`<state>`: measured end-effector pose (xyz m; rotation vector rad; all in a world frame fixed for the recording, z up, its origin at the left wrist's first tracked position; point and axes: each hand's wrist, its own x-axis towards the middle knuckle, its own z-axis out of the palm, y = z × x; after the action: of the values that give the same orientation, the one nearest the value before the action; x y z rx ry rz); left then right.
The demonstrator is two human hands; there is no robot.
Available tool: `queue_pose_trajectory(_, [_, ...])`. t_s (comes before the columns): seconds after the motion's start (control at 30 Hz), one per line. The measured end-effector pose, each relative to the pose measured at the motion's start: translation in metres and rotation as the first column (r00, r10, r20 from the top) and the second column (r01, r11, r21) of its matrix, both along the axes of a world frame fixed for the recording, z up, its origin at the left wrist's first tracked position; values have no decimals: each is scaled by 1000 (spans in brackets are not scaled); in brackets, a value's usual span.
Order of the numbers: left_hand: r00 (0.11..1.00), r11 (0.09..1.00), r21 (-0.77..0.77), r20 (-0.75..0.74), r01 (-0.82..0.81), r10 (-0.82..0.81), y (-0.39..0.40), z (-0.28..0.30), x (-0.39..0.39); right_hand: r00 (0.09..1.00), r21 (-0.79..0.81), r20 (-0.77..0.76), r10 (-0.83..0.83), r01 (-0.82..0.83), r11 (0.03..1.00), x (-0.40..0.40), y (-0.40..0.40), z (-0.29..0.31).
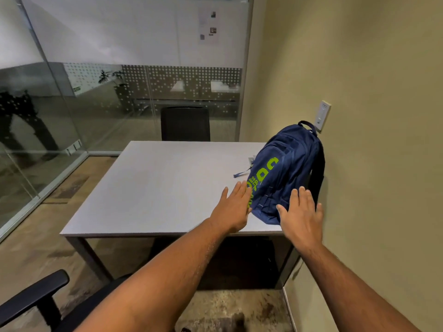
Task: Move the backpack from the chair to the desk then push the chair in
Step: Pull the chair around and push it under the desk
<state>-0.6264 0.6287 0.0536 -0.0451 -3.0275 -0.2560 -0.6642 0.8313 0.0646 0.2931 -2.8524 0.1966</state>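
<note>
A navy backpack (285,171) with green lettering stands on the right side of the grey desk (153,188), leaning against the wall. My left hand (233,207) is flat and open at its lower left edge, fingertips touching the fabric. My right hand (300,216) is open, with spread fingers resting on the backpack's lower front corner. A black office chair (31,300) shows only an armrest and part of its seat at the bottom left, below my left arm.
A second black chair (185,124) stands behind the desk's far edge. Glass partitions run along the left and back. A beige wall with a white switch plate (322,115) borders the desk on the right. A small blue item (242,174) lies beside the backpack.
</note>
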Motion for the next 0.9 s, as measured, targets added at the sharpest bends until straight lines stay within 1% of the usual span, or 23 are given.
queue_pose_trajectory(0.07, [1000,999,13,-5,30,-30,-3,-2,18,1000,2,3,-26,26,1000,25,-5,-1])
queue_pose_trajectory(0.17, [995,995,44,26,94,-95,-9,-8,53,997,15,12,-71,71,997,70,-14,-6])
queue_pose_trajectory(0.33, [977,977,41,39,207,-209,-19,-11,104,984,44,28,-176,175,984,149,-28,-7])
queue_pose_trajectory(0.5, [958,959,36,48,280,-281,-25,-8,142,968,50,21,-250,249,967,215,-37,2])
queue_pose_trajectory(0.73, [931,930,46,15,364,-365,-9,5,186,948,77,11,-319,317,945,283,-30,15])
queue_pose_trajectory(0.9, [917,917,9,28,398,-398,-5,6,228,939,64,14,-343,342,938,324,-29,11])
